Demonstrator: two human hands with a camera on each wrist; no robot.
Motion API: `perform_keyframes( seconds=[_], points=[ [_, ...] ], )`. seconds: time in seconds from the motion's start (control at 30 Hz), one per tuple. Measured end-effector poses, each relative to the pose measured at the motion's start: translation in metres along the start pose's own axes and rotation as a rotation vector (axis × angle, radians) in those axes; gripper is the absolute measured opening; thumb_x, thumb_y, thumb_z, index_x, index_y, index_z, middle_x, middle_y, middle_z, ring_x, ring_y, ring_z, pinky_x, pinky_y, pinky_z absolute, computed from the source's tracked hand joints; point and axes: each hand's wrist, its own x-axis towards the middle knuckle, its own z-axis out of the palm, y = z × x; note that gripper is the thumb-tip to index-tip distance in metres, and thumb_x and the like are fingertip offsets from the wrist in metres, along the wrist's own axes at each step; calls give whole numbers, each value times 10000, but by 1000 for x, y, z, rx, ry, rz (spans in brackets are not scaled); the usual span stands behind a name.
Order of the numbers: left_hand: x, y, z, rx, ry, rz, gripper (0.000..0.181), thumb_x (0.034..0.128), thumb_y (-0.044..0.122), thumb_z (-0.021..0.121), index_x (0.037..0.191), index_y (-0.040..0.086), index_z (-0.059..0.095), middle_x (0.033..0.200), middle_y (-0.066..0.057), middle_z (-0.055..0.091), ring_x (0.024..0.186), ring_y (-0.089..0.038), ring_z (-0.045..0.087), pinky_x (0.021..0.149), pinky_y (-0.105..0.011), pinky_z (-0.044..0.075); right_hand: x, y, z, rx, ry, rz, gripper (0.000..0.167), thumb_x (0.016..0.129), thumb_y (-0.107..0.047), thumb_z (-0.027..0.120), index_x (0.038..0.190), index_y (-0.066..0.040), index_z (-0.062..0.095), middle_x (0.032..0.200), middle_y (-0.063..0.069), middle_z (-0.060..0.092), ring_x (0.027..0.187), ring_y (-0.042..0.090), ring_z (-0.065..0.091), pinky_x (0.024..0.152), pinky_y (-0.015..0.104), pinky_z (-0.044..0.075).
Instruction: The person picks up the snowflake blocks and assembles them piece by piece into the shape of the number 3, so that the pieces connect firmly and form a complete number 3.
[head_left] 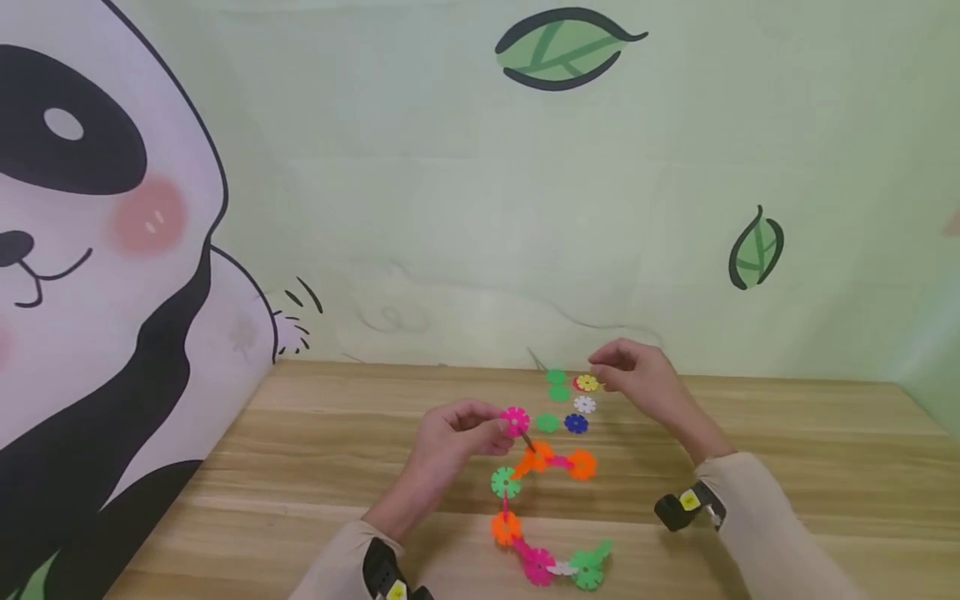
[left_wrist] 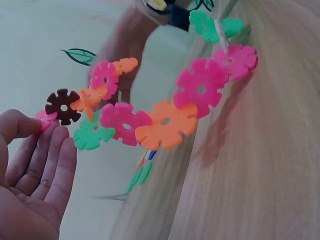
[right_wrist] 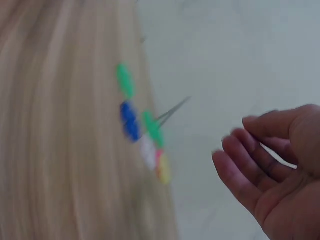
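My left hand pinches a pink notched flower disc at one end of a linked chain of plastic snowflake discs. A dark brown disc joins it, followed by orange, pink and green ones. The chain curves through a green disc and an orange disc to a green end disc. My right hand hovers beside the loose yellow disc at the back; in the right wrist view its fingers are loosely bent with nothing between them.
Loose discs lie on the wooden table near its back edge: green, blue, white and more green. Behind them rises a pale green wall covering with a panda and leaves.
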Motion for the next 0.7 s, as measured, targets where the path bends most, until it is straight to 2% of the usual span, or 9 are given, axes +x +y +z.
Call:
perform_keyframes(
  seconds=[0.1,0.17,0.37,0.57,0.7],
  points=[
    [1,-1,0,-14,9,-17,153,946,-9,754,1075,-83,721,984,-159,776,865,-229,767,860,-391,653,11,15,2,-89,-8,34,236,1039,-69,661,1212,90,681,1128,228,722,1011,386,690,889,507,623],
    [1,-1,1,-23,12,-20,147,942,-12,761,1065,-81,720,985,-162,777,863,-230,770,860,-397,654,17,24,5,-141,-27,53,262,1029,-69,664,1230,98,676,1136,228,721,1041,394,683,896,500,615],
    [1,-2,2,-50,1,-25,140,929,-19,767,1042,-78,708,989,-175,776,856,-232,774,856,-409,655,32,42,14,-260,-92,117,363,986,-99,693,1279,112,660,1192,266,709,1138,437,658,994,551,563],
    [1,-2,3,-54,-12,-32,162,929,-24,763,1066,-90,708,998,-179,778,858,-235,770,852,-405,656,37,50,19,-366,-130,50,352,948,-94,728,1219,127,686,1174,276,707,1125,438,658,1005,567,553],
    [0,-3,2,-50,-19,-33,204,927,-21,759,1110,-99,713,1007,-181,777,860,-231,768,851,-399,656,37,52,21,-370,-117,34,302,929,-97,762,1129,122,708,1087,249,717,1040,409,668,948,553,573]
  ],
)
